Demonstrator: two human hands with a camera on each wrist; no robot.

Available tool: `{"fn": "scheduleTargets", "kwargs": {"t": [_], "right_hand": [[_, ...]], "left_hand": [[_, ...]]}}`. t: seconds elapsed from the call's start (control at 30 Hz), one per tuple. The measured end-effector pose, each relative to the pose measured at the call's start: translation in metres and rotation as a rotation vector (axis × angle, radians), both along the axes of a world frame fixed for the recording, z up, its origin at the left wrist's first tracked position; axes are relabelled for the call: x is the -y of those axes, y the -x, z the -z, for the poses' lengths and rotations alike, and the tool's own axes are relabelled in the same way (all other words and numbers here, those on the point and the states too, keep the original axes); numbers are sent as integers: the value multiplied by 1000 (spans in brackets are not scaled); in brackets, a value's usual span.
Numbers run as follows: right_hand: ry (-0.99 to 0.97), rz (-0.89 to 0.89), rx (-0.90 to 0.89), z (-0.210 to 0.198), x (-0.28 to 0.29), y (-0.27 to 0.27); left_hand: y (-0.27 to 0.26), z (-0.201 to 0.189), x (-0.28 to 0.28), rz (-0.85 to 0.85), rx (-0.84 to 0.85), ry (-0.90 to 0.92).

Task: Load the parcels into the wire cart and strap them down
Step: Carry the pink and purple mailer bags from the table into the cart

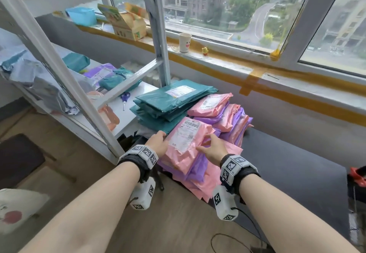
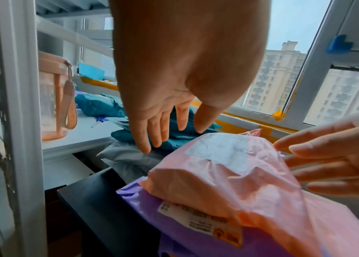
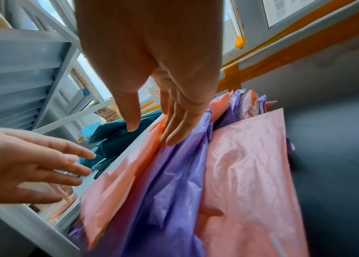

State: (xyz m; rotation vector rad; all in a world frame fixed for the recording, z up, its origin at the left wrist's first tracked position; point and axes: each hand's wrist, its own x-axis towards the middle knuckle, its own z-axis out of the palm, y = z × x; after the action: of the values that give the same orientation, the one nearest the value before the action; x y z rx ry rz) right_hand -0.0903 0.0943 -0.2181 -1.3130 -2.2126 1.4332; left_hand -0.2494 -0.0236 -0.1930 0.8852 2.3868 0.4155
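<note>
A heap of pink and purple parcels lies on a black table, with a labelled pink parcel on top. My left hand hovers at that parcel's left edge, fingers straight, holding nothing. My right hand is at its right side, straight fingertips touching the purple parcel beneath. Behind stand a stack of teal parcels and a second pink and purple pile. No wire cart or strap is in view.
A white metal shelf rack stands close on the left, holding more parcels, blue scissors and a pink bottle. A window sill with a paper cup runs behind. A red object sits at the right edge.
</note>
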Motion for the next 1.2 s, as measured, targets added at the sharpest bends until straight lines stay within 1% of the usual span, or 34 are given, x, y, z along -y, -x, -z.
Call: {"fn": "scheduleTargets", "kwargs": {"t": [0.13, 0.2, 0.23, 0.33, 0.4, 0.47, 0.53, 0.6, 0.7, 0.83, 0.93, 1.0, 1.07, 1.2], "right_hand": [[177, 220, -100, 11, -1, 15], [265, 339, -144, 15, 3, 19], [294, 364, -153, 16, 7, 21], [288, 375, -139, 17, 17, 24], [281, 410, -159, 14, 23, 23], [294, 456, -198, 9, 29, 19], [317, 472, -232, 2, 35, 12], [343, 470, -275, -4, 41, 3], [336, 477, -338, -22, 49, -19], [312, 517, -463, -47, 58, -65], [297, 544, -554, -69, 67, -113], [284, 549, -598, -84, 78, -153], [250, 570, -613, -96, 87, -201], [162, 649, -592, -107, 108, -311]], "left_hand": [[28, 16, -15, 4, 121, -5], [38, 22, -20, 36, 173, -9], [42, 22, -22, 54, 202, -20], [56, 27, -27, 59, 334, -74], [60, 24, -27, 7, 488, -91], [60, 21, -28, -22, 606, -75], [56, 16, -27, -11, 678, -53], [51, 14, -27, 29, 711, -46], [37, 12, -30, 73, 787, -35], [-2, 2, -39, 152, 882, -74], [-51, -13, -44, 191, 996, -69], [-92, -23, -42, 218, 1062, -42], [-138, -31, -38, 273, 1105, -54], [-243, -40, -25, 347, 1166, -162]]}}
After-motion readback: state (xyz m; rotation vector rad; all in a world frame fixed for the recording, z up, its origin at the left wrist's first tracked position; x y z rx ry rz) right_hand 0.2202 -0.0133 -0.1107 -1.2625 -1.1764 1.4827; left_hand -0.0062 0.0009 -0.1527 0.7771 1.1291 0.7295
